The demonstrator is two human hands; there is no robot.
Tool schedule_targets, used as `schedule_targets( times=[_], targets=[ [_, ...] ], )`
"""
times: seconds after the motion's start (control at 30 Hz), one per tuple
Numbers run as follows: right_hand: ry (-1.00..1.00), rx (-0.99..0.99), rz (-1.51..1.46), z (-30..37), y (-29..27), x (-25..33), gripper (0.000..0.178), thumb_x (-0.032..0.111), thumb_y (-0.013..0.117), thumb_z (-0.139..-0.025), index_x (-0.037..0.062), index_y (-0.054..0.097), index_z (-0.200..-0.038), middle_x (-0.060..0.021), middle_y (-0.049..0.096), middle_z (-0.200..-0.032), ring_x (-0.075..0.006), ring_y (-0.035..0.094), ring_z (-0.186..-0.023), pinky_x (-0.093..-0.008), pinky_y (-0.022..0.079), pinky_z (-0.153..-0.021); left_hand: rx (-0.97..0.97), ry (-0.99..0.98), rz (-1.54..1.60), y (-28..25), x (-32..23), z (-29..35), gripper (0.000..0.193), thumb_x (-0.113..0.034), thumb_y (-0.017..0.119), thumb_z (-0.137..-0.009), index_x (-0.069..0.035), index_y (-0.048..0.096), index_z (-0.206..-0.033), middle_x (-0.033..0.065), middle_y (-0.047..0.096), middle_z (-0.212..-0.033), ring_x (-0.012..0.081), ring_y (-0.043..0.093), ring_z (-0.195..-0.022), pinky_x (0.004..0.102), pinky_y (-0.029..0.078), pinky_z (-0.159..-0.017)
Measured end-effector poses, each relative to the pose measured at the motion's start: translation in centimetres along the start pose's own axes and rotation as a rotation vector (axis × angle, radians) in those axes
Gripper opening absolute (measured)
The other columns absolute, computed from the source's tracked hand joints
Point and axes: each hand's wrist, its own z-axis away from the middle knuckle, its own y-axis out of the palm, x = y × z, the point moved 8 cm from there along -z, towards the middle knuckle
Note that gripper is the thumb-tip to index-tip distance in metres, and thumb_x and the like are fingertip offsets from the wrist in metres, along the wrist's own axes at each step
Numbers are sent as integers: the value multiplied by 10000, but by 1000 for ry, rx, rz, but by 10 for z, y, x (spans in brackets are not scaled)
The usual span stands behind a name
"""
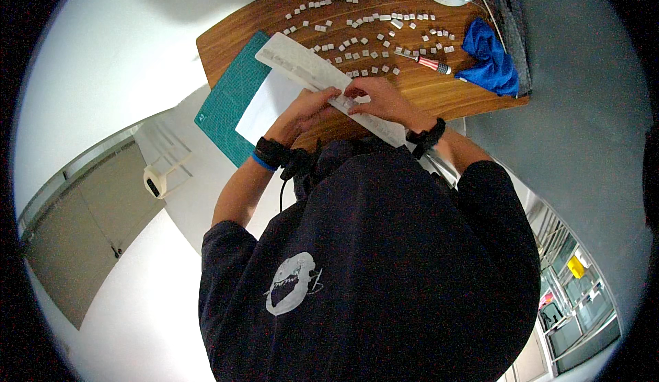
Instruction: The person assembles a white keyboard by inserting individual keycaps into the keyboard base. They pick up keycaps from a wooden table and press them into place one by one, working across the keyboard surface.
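A long white keyboard frame [322, 80], stripped of keys, is gripped at its middle by the left hand [307, 111] and right hand [381, 100]; loose white keycaps [364, 35] are scattered at twelve o'clock.

Two hands, the left hand [302, 111] and right hand [384, 100], met on one keyboard [302, 66]. Beyond them lay dozens of keycaps [364, 39], too many to count exactly. Right of the right hand were one screwdriver [429, 63] and one blue cloth [491, 56]; left of the left hand, one green mat [230, 104] and one paper sheet [268, 107].
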Motion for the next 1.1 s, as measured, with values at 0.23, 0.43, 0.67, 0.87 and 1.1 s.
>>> schedule_targets(
  times=[0.23, 0.43, 0.67, 0.87, 1.1],
  targets=[
    [-74, 181, 16, -23, -6, 9, 403, 301, 859, -708, 58, 637, -941, -107, 670, -893, -276, 662, -857, -394, 525, -747, 33, 85, 51, 7, -7, 5, 275, -138, 630, -949, 50, 624, -1150, 122, 688, -1097, 199, 674, -888, 283, 553, -698],
    [-28, 266, -34, -24, -5, 7, 363, 285, 844, -743, 71, 662, -973, -85, 662, -869, -214, 650, -829, -347, 519, -752, 81, 88, -23, -4, -7, 6, 310, -150, 616, -960, 57, 591, -1189, 122, 665, -1156, 217, 664, -973, 300, 573, -767],
    [267, -118, -155, -4, -44, -101, 190, 194, 769, -856, 67, 656, -941, -30, 669, -902, -147, 641, -854, -308, 524, -771, 32, 71, 76, -16, -9, 11, 352, -149, 616, -960, 55, 546, -1238, 127, 630, -1208, 259, 640, -1074, 353, 576, -860],
    [273, -374, 111, 56, -84, -190, 134, 126, 715, -902, 40, 614, -924, -72, 653, -877, -184, 658, -816, -312, 547, -739, 25, 99, 148, -27, -5, 11, 355, -146, 628, -953, 25, 539, -1252, 133, 626, -1211, 271, 639, -1087, 373, 575, -899],
    [270, -435, 55, 77, -71, -230, 138, 123, 721, -881, 40, 615, -914, -102, 631, -878, -239, 651, -805, -354, 542, -693, 83, 108, 195, -29, -1, 17, 463, -134, 644, -940, -18, 441, -1341, 141, 577, -1279, 282, 613, -1144, 389, 567, -937]
  ],
)
